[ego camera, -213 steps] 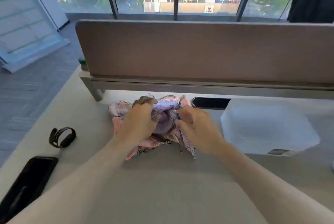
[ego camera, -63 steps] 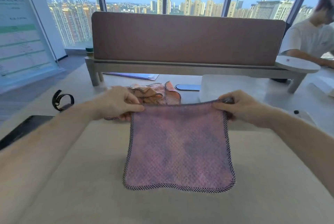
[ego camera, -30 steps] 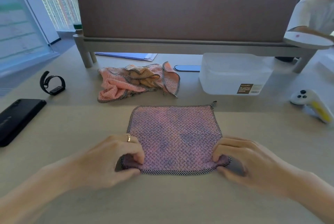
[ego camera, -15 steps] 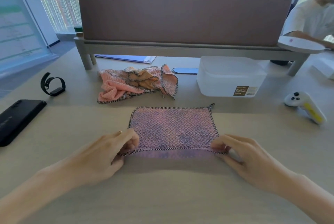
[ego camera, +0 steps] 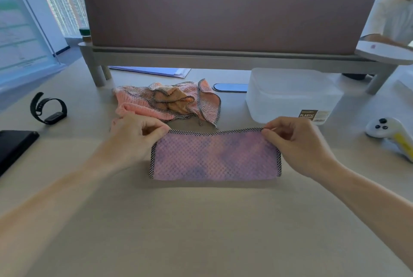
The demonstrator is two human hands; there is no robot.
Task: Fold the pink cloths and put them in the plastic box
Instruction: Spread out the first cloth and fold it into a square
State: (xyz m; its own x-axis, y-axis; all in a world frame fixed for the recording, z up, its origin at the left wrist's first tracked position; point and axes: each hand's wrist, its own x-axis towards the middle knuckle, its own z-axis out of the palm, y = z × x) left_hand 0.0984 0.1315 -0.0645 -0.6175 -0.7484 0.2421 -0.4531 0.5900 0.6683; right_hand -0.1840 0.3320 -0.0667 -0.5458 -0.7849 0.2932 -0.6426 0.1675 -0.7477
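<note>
now the folded cloth (ego camera: 214, 158) spans between both hands' pinching grip.

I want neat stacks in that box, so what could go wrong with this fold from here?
The left hand and right hand pinch only the far corners of the folded cloth; its edge sags between them, so layers may land misaligned. The cloth pile lies just behind and could snag. The plastic box looks lidded, which may cost a hand.
</note>
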